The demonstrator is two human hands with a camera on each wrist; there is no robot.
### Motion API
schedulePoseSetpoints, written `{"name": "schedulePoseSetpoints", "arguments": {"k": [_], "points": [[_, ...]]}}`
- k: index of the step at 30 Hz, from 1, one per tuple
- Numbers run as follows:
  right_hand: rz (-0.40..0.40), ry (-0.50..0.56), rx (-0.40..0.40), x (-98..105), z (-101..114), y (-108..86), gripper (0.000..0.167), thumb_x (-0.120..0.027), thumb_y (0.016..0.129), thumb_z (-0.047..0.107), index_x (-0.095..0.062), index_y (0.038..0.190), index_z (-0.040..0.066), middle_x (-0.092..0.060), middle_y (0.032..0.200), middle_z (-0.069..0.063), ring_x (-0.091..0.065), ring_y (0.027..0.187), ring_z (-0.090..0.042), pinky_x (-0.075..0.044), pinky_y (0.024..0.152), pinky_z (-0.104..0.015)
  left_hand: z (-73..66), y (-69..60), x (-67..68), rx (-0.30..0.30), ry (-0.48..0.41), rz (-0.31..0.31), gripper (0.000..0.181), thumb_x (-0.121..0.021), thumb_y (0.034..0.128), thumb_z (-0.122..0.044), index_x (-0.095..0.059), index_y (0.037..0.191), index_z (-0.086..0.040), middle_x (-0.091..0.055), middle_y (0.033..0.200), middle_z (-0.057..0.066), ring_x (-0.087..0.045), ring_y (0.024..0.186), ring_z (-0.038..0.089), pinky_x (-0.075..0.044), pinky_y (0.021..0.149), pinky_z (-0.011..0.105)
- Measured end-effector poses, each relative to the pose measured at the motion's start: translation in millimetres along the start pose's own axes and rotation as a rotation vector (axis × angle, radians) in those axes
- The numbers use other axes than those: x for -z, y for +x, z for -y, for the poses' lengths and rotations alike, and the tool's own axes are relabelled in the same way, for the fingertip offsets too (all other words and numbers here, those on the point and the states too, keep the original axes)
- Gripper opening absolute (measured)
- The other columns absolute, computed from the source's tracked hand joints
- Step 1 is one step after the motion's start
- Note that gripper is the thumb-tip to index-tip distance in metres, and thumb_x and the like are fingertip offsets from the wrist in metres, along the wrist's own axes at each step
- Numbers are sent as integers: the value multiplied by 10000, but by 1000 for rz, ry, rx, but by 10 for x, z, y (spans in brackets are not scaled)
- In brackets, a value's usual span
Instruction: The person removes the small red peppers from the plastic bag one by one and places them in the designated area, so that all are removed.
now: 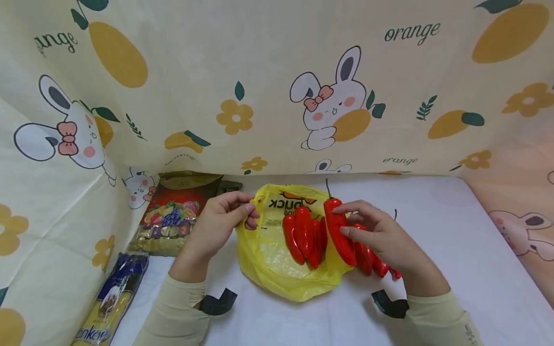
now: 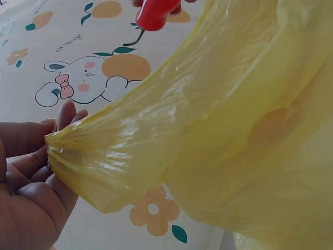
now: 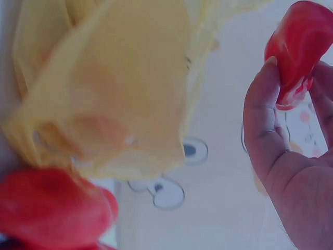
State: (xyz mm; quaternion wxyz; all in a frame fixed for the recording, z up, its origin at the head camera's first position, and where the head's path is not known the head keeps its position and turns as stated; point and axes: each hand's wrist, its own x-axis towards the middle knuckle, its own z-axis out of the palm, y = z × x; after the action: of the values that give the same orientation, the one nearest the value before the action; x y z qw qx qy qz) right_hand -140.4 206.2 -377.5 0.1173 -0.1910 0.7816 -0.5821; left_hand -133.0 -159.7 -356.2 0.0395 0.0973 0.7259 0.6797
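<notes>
A yellow plastic bag (image 1: pixel 270 276) lies with its mouth spread, several red chili peppers (image 1: pixel 304 233) inside it. My left hand (image 1: pixel 222 221) pinches the bag's left rim between thumb and fingers; in the left wrist view the gathered plastic (image 2: pixel 119 161) stretches away from that hand (image 2: pixel 36 182). My right hand (image 1: pixel 376 235) holds one red chili pepper (image 1: pixel 339 235) between thumb and fingers, stem upward, over the bag's right edge. More red chili peppers (image 1: pixel 365 257) lie on the table to the right of the bag, partly hidden by my right hand.
A red and gold packet with printed fruit (image 1: pixel 173 216) lies at the back left. Nearer on the left is a blue and yellow packet (image 1: pixel 110 302). A patterned cloth wall (image 1: pixel 259 62) rises behind and beside the white table surface (image 1: pixel 459 230).
</notes>
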Motion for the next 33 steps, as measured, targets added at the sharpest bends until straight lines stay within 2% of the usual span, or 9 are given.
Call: {"name": "schedulePoseSetpoints", "arguments": {"k": [4,10,17,26,33], "points": [[-44,-22,4,148,-5,-40,455,-752,1021,61,-611,1444,149,-541,1484,-136,-562,1276,-409,-659,847,-476,1,2,-1,-2,0,0,178,-602,1102,25,-679,1237,113,-720,1002,205,-736,822,230,-655,812,331],[-106,-51,62,380,-43,-124,450,-701,1047,29,-580,1474,104,-556,1439,-123,-629,1223,-268,-655,857,-407,18,-1,3,-21,-11,3,187,-598,1098,38,-670,1245,130,-722,991,208,-737,811,220,-655,799,327],[-184,-97,98,663,-160,-213,498,-674,1062,-3,-560,1536,100,-569,1429,-73,-624,1205,-224,-647,838,-326,21,1,7,-25,-10,6,188,-598,1098,39,-668,1246,132,-722,989,208,-737,810,219,-655,802,327],[-238,-101,62,1042,-432,-308,515,-677,1050,-38,-565,1539,78,-550,1382,-66,-649,1141,-180,-651,796,-304,18,0,3,-18,-9,6,188,-590,1103,35,-665,1247,131,-720,993,208,-736,814,221,-656,803,330],[-278,-132,-70,1249,-656,-402,497,-695,1074,64,-558,1546,136,-521,1370,-7,-626,1122,-124,-651,793,-315,12,-2,-6,-22,-14,8,188,-590,1100,42,-660,1243,145,-718,986,204,-734,807,214,-654,801,320]]}}
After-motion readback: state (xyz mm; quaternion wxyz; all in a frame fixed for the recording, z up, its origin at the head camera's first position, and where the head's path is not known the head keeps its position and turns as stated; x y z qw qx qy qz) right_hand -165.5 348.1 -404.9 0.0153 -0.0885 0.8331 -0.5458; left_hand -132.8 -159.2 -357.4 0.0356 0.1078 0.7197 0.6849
